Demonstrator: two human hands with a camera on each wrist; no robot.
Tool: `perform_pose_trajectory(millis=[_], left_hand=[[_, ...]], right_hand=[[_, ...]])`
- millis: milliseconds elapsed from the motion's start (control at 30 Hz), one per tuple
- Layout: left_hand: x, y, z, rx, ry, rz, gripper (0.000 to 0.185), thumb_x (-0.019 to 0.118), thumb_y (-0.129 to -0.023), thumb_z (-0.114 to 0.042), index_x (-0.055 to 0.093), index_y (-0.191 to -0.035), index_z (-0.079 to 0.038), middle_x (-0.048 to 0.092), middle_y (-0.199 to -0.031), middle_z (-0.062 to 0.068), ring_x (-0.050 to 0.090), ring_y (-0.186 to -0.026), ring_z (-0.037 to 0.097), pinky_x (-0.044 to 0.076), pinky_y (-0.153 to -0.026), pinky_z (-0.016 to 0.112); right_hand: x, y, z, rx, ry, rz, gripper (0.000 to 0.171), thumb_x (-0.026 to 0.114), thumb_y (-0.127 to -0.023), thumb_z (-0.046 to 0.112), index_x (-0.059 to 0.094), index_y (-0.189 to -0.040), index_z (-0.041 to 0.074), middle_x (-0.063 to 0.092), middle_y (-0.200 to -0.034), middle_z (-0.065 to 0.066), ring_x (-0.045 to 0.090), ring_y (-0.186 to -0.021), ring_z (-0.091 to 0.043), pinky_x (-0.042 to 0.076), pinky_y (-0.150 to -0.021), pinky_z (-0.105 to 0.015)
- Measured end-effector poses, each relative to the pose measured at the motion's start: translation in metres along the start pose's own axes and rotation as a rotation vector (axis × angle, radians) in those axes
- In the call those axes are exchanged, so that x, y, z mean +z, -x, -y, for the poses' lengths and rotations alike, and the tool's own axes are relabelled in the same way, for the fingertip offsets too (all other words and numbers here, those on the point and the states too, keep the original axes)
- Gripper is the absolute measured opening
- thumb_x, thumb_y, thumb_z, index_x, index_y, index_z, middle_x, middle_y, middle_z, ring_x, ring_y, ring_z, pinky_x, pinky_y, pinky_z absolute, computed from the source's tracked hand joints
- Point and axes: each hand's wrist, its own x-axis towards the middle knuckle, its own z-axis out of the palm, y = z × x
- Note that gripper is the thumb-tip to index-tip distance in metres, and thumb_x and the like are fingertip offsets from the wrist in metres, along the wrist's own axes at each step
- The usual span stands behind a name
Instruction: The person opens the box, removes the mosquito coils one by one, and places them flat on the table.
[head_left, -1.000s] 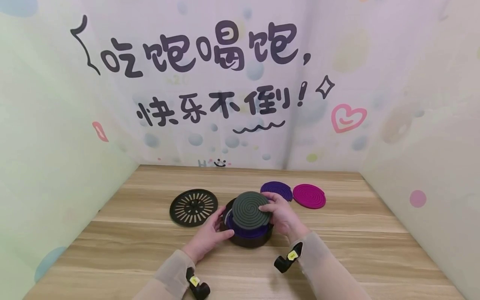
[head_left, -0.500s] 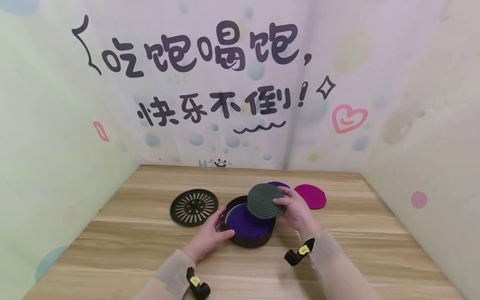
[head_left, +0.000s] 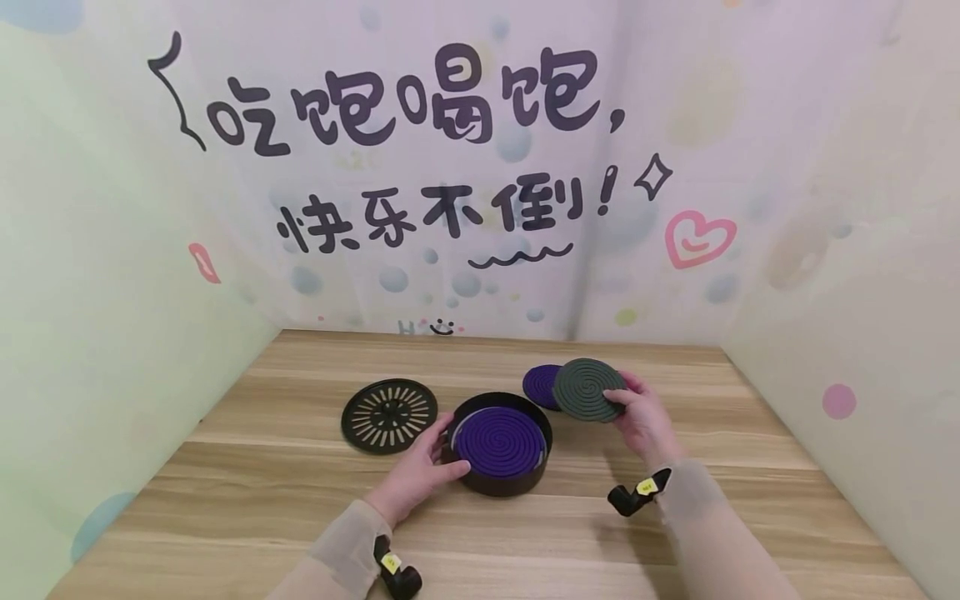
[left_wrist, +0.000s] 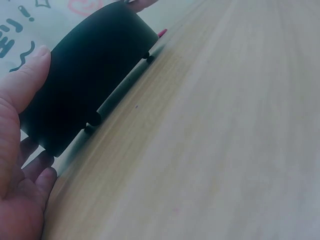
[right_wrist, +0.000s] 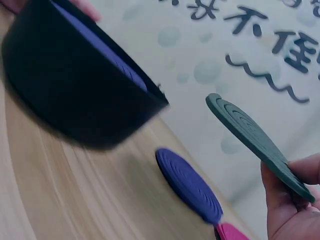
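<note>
My left hand (head_left: pixel 438 454) grips the left side of a black round holder (head_left: pixel 517 482), thumb (left_wrist: pixel 26 79) against its wall (left_wrist: pixel 85 80). A purple spiral coil (head_left: pixel 498 440) lies flat inside it. My right hand (head_left: pixel 628 402) pinches the edge of a dark green spiral coil (head_left: pixel 590 389), held tilted in the air to the right of the holder (right_wrist: pixel 75 90). In the right wrist view the green coil (right_wrist: pixel 252 137) hangs above a second purple coil (right_wrist: pixel 187 185) and a magenta coil (right_wrist: pixel 231 233) on the table.
A black slotted lid (head_left: pixel 389 414) lies flat to the left of the holder. The second purple coil (head_left: pixel 540 383) rests behind the holder. Printed backdrop walls (head_left: pixel 112 275) close in the wooden table (head_left: pixel 300 517) on three sides.
My right hand has lifted the green coil off the holder and carried it to the right, uncovering the purple coil inside. My left hand stayed on the holder.
</note>
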Motion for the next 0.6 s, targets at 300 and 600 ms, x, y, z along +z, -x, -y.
perform_pose_trajectory(millis=[300, 600], left_hand=[[-0.001, -0.001, 0.002, -0.005, -0.029, 0.004, 0.091, 0.076, -0.084, -0.023, 0.019, -0.153, -0.004, 0.019, -0.155, 0.024, 0.026, -0.139, 0.042, 0.025, -0.112, 0.05], [-0.001, -0.001, 0.003, -0.021, -0.032, -0.001, 0.091, 0.076, -0.084, -0.024, 0.02, -0.153, -0.006, 0.018, -0.156, 0.023, 0.026, -0.139, 0.041, 0.025, -0.113, 0.05]], right_hand=[[-0.032, -0.003, 0.015, 0.039, -0.057, -0.199, 0.046, 0.049, -0.093, -0.01, 0.035, -0.129, 0.015, 0.044, -0.124, 0.003, 0.057, -0.098, -0.002, 0.051, -0.084, -0.017], [-0.061, -0.01, 0.018, -0.022, -0.11, -0.459, 0.066, 0.053, -0.089, -0.011, 0.026, -0.143, 0.015, 0.042, -0.133, 0.002, 0.056, -0.094, -0.003, 0.052, -0.067, -0.016]])
